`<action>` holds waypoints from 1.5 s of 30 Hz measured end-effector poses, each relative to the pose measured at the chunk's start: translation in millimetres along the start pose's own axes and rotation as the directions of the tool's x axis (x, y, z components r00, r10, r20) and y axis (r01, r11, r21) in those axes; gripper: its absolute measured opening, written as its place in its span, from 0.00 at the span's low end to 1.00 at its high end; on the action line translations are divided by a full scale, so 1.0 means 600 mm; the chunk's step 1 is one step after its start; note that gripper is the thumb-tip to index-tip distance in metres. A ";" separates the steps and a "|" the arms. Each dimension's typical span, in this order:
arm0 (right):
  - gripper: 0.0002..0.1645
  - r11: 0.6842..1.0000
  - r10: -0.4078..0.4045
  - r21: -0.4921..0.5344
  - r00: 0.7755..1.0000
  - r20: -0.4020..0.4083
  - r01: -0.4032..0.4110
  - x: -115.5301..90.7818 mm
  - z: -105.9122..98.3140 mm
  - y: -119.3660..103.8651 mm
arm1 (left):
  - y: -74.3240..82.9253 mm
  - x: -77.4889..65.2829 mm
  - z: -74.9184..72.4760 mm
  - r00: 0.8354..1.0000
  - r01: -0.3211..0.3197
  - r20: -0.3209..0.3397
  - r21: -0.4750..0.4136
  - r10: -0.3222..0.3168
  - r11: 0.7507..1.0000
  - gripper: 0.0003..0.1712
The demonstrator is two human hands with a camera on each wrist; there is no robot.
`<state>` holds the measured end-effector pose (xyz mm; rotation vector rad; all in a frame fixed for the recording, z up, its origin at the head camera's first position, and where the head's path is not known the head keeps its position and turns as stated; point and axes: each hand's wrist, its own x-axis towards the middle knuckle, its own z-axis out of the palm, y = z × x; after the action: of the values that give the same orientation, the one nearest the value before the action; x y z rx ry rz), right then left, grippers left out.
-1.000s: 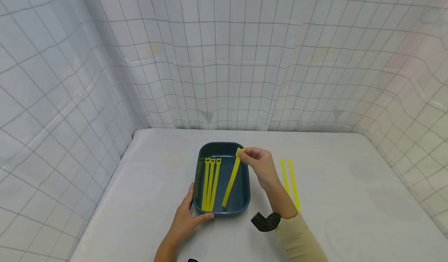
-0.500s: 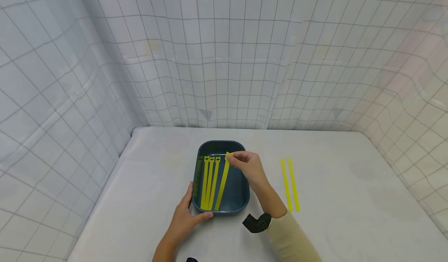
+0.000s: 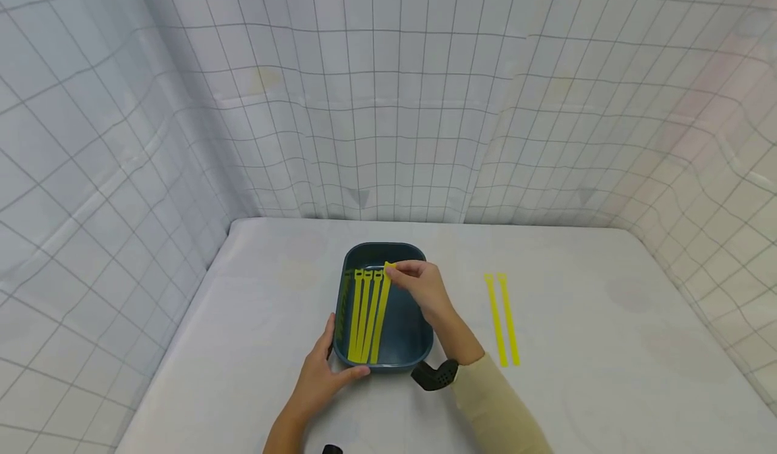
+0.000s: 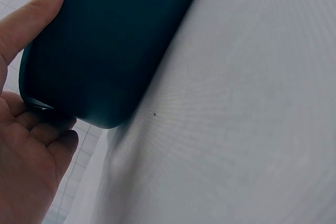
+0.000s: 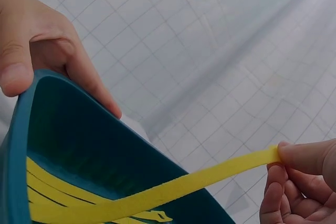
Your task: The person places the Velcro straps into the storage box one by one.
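Note:
A dark teal tray [image 3: 405, 329] sits mid-table. My left hand [image 3: 318, 376] grips its near left corner, thumb on the near rim and fingers along the left side; in the left wrist view the thumb [image 4: 31, 24] presses the rim of the tray [image 4: 115, 40]. Thumb and fingertips of my right hand [image 3: 425, 292] pinch the slotted head of a yellow cable tie [image 3: 380, 316]. In the right wrist view this cable tie [image 5: 199, 179] slopes from the raised right hand [image 5: 304, 182] down into the tray. Three more yellow cable ties [image 3: 367, 316] lie side by side along the tray's left.
Two yellow cable ties [image 3: 508, 319] lie parallel on the white table [image 3: 607, 332], right of the tray. A black wrist camera [image 3: 436, 376] hangs beside the right wrist. White grid-patterned curtains [image 3: 388, 123] enclose the table's back and sides.
My right hand has moved left over the tray, bringing the pinched cable tie close beside the three lying there. The left hand keeps its grip on the tray.

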<state>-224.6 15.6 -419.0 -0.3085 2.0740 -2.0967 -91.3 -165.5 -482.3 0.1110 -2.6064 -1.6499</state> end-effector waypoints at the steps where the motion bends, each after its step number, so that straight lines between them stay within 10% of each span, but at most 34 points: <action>1: 0.16 1.000 0.004 0.002 1.000 0.003 -0.004 0.002 0.000 0.000 | 0.000 0.000 0.000 1.000 0.001 -0.001 -0.002 -0.001 1.000 0.66; 45: 0.09 0.905 0.108 -0.412 0.994 -0.023 -0.108 0.077 0.017 0.037 | 0.000 -0.003 -0.001 1.000 0.019 0.007 0.000 -0.019 1.000 0.65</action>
<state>-266.9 -7.0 -440.2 -0.2402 2.4617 -1.5803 -89.6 -166.1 -482.0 0.1299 -2.6186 -1.6593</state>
